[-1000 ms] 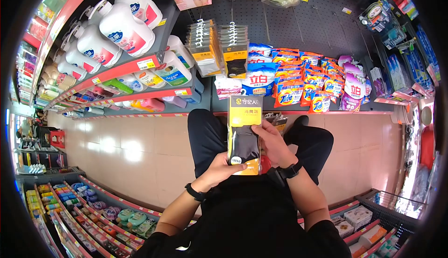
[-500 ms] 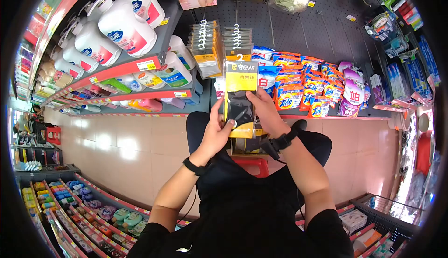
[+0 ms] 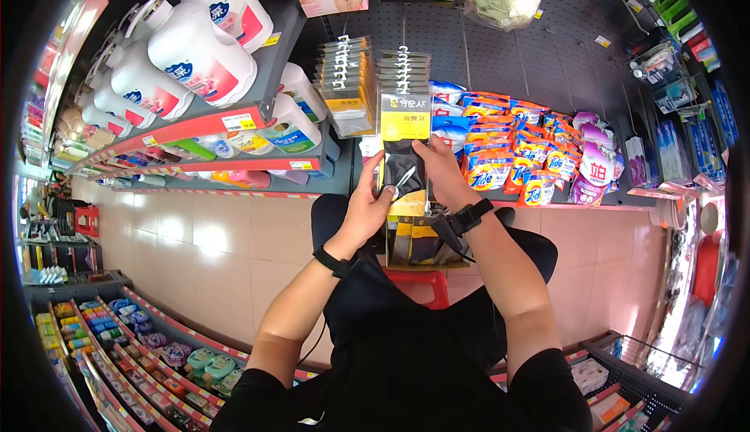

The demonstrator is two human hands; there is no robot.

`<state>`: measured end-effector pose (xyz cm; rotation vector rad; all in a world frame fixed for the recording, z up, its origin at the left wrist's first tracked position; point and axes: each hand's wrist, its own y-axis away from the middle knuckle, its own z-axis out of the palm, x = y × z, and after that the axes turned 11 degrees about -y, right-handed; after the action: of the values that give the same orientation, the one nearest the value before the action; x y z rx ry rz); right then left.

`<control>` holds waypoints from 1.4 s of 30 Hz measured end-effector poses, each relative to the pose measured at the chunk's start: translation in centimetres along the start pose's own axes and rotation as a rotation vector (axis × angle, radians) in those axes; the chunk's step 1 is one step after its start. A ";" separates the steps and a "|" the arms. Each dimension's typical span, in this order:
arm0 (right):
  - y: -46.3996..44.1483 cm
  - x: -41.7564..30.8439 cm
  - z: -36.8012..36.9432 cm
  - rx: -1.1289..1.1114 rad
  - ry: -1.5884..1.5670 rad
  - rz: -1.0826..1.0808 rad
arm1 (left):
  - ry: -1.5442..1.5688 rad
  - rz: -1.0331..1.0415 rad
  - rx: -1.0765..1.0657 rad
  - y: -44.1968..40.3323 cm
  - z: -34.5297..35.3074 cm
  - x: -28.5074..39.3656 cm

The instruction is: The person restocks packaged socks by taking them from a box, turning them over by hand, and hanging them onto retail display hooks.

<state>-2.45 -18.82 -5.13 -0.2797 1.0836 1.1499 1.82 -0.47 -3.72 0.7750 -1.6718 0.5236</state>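
Observation:
A flat black-and-yellow sock package (image 3: 405, 123) is held upright between both hands, in front of a row of hanging packages (image 3: 404, 66). My left hand (image 3: 367, 204) grips its lower left edge, the thumb on the front. On the right edge, my right hand (image 3: 441, 170) pinches it with the thumb across the dark middle. The package top overlaps the lower part of the hanging row. Another row of packages (image 3: 345, 84) hangs just to the left. Below my hands, an open carton (image 3: 426, 248) holds several similar packages.
Orange Tide bags (image 3: 488, 168) and purple bags (image 3: 591, 173) stand on the shelf to the right. Large white bottles (image 3: 199, 57) fill the left shelf (image 3: 211, 126). A red stool (image 3: 426, 282) is between the legs. More shelves (image 3: 160, 346) stand behind at the lower left.
Both hands have moved the package forward and up, from above the lap to the hanging row. The carton and red stool have come into fuller view.

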 end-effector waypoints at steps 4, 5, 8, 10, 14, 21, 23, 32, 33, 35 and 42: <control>-2.3 1.2 -1.0 0.041 0.037 0.015 | -0.055 -0.069 -0.023 -1.4 0.1 -1.1; -2.9 1.3 -1.1 0.019 0.017 0.006 | -0.071 -0.092 -0.030 -1.9 0.0 -1.2; -4.9 1.3 -1.0 -0.019 -0.033 0.025 | -0.140 -0.079 -0.025 -3.7 -0.1 -1.9; -6.1 0.8 -0.8 -0.033 -0.064 0.049 | -0.064 -0.155 -0.073 -4.9 -0.3 -2.5; -7.9 -0.2 -0.5 0.023 0.019 0.106 | -0.641 0.128 0.113 -5.0 -0.4 -5.4; -7.5 -0.8 -1.7 0.020 0.202 -0.040 | -0.289 -0.121 -0.128 2.0 0.9 -2.5; -6.1 -0.4 -3.0 0.197 0.325 -0.069 | -0.207 -0.178 -0.189 4.7 1.4 -1.4; 3.6 10.6 -22.6 0.409 0.988 0.027 | 0.013 -0.309 -0.251 13.6 1.7 -0.8; 5.3 10.6 -23.0 0.413 0.986 0.031 | 0.033 -0.356 -0.271 14.3 1.7 -0.7; 8.2 10.1 -23.0 0.302 1.240 0.096 | 0.055 -0.387 -0.303 15.5 1.7 -1.1; 10.2 10.5 -21.5 0.178 1.413 0.050 | 0.039 -0.400 -0.309 16.0 1.7 -0.4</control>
<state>-22.73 -22.62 -20.96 -1.0035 2.3994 0.7932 -10.99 9.35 -3.48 0.8337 -1.4648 -0.0003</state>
